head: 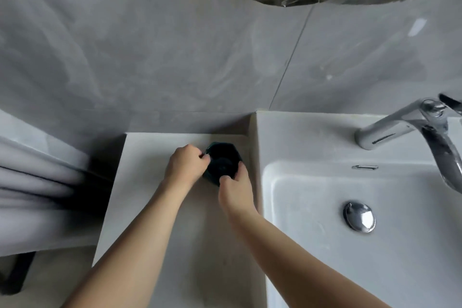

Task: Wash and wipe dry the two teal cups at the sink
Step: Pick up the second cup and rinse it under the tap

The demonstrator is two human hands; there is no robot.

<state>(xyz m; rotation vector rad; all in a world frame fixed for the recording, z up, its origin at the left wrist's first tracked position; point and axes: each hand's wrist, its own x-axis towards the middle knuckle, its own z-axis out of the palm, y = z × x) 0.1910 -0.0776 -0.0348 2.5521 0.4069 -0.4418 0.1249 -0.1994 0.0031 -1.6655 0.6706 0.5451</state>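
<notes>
Grey tiled wall, white counter left of sink; tap at back, drain plug in basin. Cup upright on counter, contents unclear. Left hand pinching left rim, right hand gripping right side.

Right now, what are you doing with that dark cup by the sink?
A person is holding a teal cup with both hands on the counter just left of the sink. The left hand pinches the cup's rim, and the right hand grips its near side. Only one cup can be seen for certain. No water is running from the faucet, and the basin looks empty, its drain plug showing. The cup has not gone into the sink yet.
</notes>
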